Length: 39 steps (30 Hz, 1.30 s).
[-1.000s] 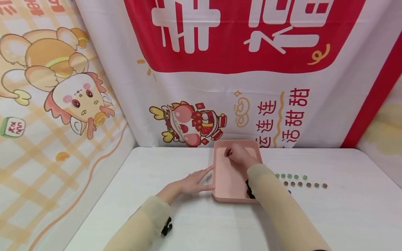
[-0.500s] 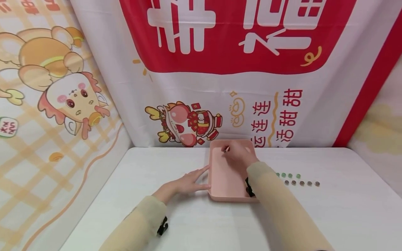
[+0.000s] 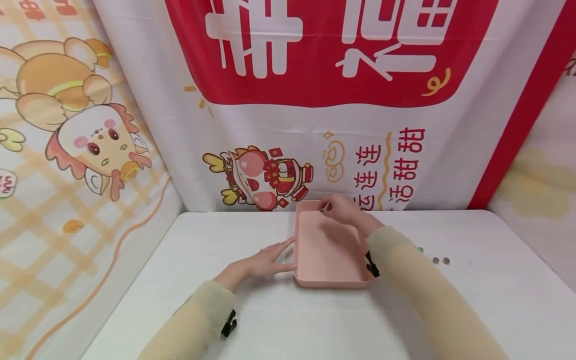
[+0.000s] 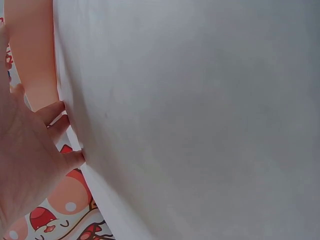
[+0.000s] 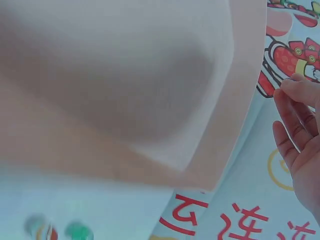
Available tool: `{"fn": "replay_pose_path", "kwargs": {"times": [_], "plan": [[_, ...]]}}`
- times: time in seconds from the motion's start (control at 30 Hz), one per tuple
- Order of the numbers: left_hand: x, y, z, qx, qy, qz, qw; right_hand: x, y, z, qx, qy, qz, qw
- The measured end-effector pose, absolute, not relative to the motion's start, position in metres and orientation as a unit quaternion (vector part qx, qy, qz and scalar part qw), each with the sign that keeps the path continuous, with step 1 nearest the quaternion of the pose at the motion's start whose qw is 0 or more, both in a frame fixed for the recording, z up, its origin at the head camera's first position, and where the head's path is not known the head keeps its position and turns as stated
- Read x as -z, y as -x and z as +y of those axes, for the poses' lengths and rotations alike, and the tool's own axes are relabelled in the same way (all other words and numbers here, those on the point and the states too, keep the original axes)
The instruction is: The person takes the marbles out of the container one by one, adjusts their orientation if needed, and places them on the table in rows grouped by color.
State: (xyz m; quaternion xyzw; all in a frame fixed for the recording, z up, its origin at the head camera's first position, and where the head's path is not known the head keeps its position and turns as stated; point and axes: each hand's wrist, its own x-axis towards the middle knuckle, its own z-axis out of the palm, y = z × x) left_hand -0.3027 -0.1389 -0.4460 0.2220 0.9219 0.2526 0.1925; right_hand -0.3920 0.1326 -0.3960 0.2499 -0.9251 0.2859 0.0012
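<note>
A pink rectangular tray stands on the white table, its back end against the wall cloth. My right hand is over the tray's back end, thumb and forefinger pinching a small dark piece whose kind is too small to tell. In the right wrist view the right hand has its thumb and forefinger tips together, and the piece hardly shows. With spread, straight fingers my left hand touches the tray's left side. The left wrist view shows the left hand at its edge.
Right of the tray, partly behind my right sleeve, lie small round grey pieces and a green piece. A printed cloth hangs behind the table, with another patterned cloth on the left.
My right hand has moved back and slightly up over the tray's far end, pinching the dark piece. The right sleeve now covers more of the small pieces. My left hand stays at the tray's side.
</note>
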Motion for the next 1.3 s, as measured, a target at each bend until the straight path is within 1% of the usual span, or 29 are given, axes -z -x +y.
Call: {"fn": "replay_pose_path", "kwargs": {"times": [0.17, 0.33, 0.5, 0.7, 0.8, 1.03, 1.2, 1.3], "plan": [[0.446, 0.303, -0.139, -0.257, -0.219, 0.921, 0.196, 0.393, 0.384, 0.142, -0.287, -0.309, -0.907, 0.005], [0.447, 0.304, -0.140, -0.257, -0.217, 0.920, 0.200, 0.388, 0.369, 0.151, -0.292, -0.330, -0.897, -0.014], [0.446, 0.304, -0.140, -0.257, -0.219, 0.920, 0.201, 0.384, 0.350, 0.162, -0.319, -0.346, -0.882, -0.019], [0.445, 0.302, -0.139, -0.258, -0.222, 0.919, 0.201, 0.378, 0.323, 0.179, -0.327, -0.309, -0.893, -0.027], [0.445, 0.302, -0.139, -0.257, -0.221, 0.919, 0.200, 0.375, 0.311, 0.189, -0.316, -0.297, -0.901, -0.022], [0.446, 0.302, -0.139, -0.258, -0.223, 0.919, 0.197, 0.375, 0.287, 0.219, -0.295, -0.301, -0.907, 0.015], [0.445, 0.303, -0.139, -0.258, -0.222, 0.919, 0.197, 0.376, 0.266, 0.242, -0.299, -0.268, -0.916, 0.005], [0.446, 0.303, -0.140, -0.257, -0.221, 0.920, 0.198, 0.377, 0.254, 0.255, -0.307, -0.252, -0.918, 0.009]]}}
